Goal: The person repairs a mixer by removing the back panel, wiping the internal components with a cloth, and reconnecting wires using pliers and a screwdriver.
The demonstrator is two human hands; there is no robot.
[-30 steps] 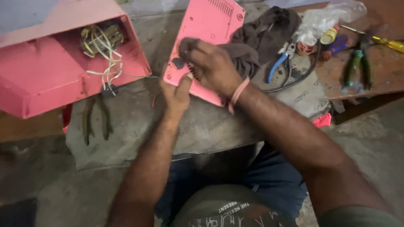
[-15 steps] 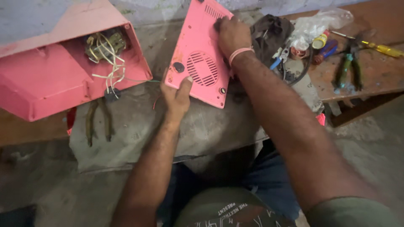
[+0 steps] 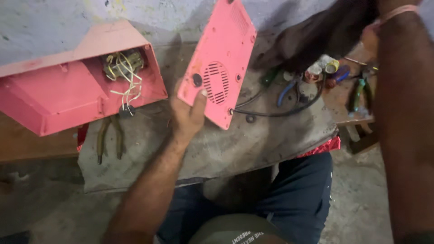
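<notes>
Near table centre, left hand [image 3: 187,113] fingers still grip pink panel [image 3: 221,58]; right hand [image 3: 384,27] has lifted dark cloth [image 3: 321,34], grip unclear.

Left forearm extends up from lower centre of view, bare, angled slightly right. Left hand [image 3: 189,113] raised, back toward the camera, thumb pressed forward and up, fingers curled out of sight in a grip. Right arm runs up the right edge, forearm near vertical, pale band at the wrist. Right hand [image 3: 371,38] mostly cut off at the top edge; finger state not discernible.
</notes>
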